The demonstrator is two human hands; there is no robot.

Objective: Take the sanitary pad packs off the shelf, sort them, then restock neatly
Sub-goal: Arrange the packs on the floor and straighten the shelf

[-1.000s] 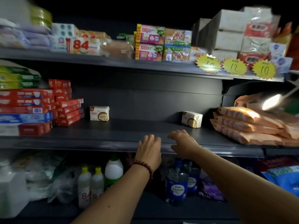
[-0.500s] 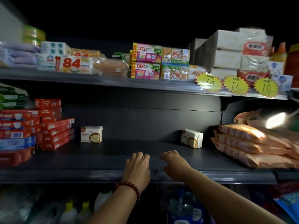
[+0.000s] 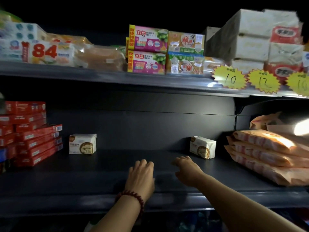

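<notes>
The left hand [image 3: 141, 176] and right hand [image 3: 187, 169] reach over the dark shelf [image 3: 83, 178] with loose fingers, holding nothing. The right pack [image 3: 202, 147], white, sits just past the right hand. The left pack [image 3: 82, 144], white too, stands near the red boxes [image 3: 33, 141]. Orange packs [image 3: 267, 149] lie stacked at the right
</notes>
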